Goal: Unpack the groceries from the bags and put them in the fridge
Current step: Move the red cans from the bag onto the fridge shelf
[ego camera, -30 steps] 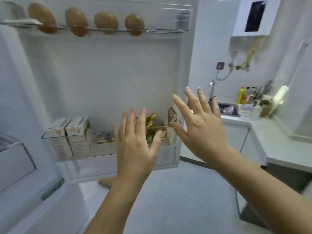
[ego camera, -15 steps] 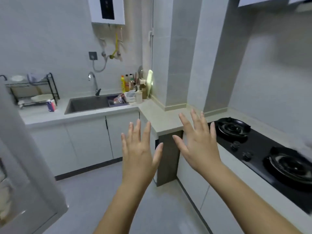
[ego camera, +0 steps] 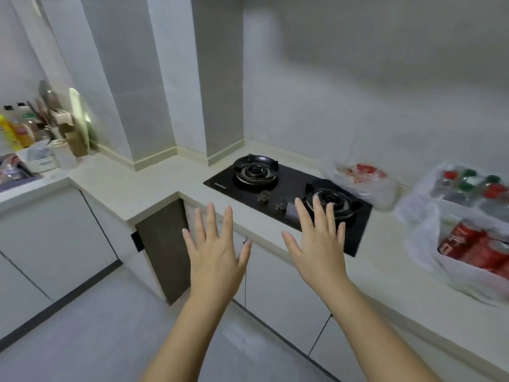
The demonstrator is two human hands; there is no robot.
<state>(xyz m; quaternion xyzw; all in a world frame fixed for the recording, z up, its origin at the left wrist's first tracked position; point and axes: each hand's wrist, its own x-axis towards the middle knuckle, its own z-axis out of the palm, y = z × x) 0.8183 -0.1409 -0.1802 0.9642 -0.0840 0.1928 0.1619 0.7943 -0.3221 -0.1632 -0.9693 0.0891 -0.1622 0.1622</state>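
Both hands are up in the air in front of the counter [ego camera: 154, 186], backs to the camera. The left hand [ego camera: 214, 252] and the right hand [ego camera: 319, 244] both have their fingers straight and spread, and neither is holding or touching anything. The right one sits in front of the near edge of the black two-burner stove [ego camera: 292, 186], so part of the right burner and that edge is covered by its fingers.

The groceries are all on the right end of the counter in thin see-through plastic bags. The nearest bag [ego camera: 424, 238] has red cans [ego camera: 473, 248] in it and gets chopped off by the right side of the view, so I can't count them. Behind it is another bag [ego camera: 425, 180] with what look like red and green caps [ego camera: 468, 186], too smeared to say what they are. A third bag [ego camera: 382, 194] sits just beside the stove's right edge with something red and white inside, but I can't make it out.

Over at the far left corner of the counter there's a blurry clutter of bottles and utensils [ego camera: 33, 128], cut off at the left.
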